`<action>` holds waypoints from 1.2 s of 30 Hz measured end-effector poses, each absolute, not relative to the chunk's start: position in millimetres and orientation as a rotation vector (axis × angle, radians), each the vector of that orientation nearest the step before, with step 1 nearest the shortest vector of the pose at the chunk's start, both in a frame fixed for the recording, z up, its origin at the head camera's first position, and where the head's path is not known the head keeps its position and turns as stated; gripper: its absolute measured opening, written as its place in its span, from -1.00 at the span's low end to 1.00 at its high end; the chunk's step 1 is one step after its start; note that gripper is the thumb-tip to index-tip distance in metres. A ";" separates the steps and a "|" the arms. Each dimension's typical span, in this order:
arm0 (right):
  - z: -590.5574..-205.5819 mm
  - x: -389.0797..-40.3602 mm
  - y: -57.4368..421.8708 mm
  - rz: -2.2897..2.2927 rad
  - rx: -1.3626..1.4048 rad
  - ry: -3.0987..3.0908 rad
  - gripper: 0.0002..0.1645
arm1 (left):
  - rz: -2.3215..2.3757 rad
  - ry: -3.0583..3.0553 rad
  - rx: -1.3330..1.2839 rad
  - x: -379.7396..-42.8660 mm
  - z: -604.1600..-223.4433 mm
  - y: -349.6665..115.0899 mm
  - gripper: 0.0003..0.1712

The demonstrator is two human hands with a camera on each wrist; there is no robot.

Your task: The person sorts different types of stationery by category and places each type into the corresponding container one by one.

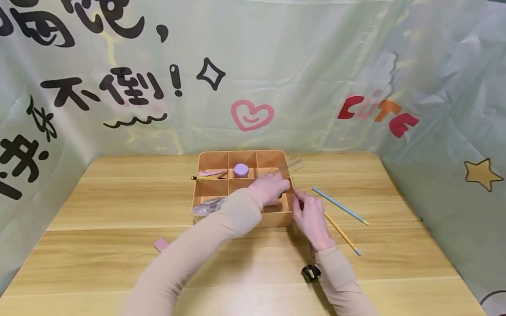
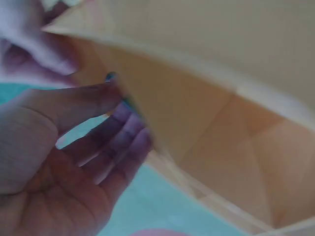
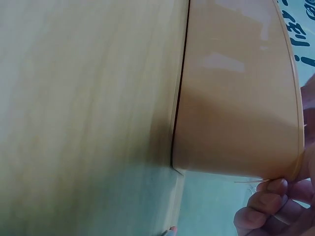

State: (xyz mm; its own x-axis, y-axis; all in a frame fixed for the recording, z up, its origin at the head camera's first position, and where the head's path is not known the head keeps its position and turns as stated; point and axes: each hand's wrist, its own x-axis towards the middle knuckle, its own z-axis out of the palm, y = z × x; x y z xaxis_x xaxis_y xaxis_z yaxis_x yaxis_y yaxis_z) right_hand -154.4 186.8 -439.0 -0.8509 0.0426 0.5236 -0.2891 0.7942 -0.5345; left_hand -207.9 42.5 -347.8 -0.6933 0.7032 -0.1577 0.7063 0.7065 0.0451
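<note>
An orange-tan divided organizer box [image 1: 277, 219] stands on the wooden table. My left hand [image 1: 269, 188] reaches into its front right compartment. In the left wrist view, the thumb and fingers pinch a small slim thing with a blue end [image 2: 111, 76]; most of it is hidden, so its kind is unclear. My right hand [image 1: 312, 220] grips the box's front right corner, its curled fingers [image 3: 268, 199] at the rim in the right wrist view. Inside the box are a purple round-topped item [image 1: 240, 170], pencils [image 1: 209, 177], a clear ruler [image 1: 292, 163] and a greyish clear-wrapped item [image 1: 207, 207].
Right of the box lie a blue pencil [image 1: 340, 205] and a yellow pencil [image 1: 343, 234]. A small black object [image 1: 310, 273] sits beside the right sleeve. Beside the left sleeve lies a pink block [image 1: 161, 244]. A printed cloth backdrop [image 1: 294, 52] surrounds the table's back and sides.
</note>
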 end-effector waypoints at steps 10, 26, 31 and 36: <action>-438.0 -154.8 186.2 0.843 0.185 -2.451 -0.72 | -0.133 2.813 1.043 -221.2 -379.8 62.6 -0.65; -438.6 -154.4 185.9 0.883 0.141 -2.469 -0.67 | -0.130 2.808 1.042 -221.1 -387.5 52.6 -0.71; -437.6 -154.0 185.7 0.878 0.137 -2.476 -0.65 | -0.024 2.814 1.064 -216.1 -375.7 43.8 -0.73; -439.0 -154.2 186.3 0.865 0.142 -2.475 -0.65 | 0.097 2.812 1.145 -207.3 -363.7 33.6 -0.75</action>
State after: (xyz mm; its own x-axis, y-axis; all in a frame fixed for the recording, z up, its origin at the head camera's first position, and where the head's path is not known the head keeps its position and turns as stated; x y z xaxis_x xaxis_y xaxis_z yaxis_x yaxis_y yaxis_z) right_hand -154.2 186.3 -439.0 -0.8641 0.0671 0.4988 -0.2581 0.7917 -0.5537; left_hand -207.3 33.6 -363.7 -0.7113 0.6992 -0.0721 0.6926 0.7146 0.0982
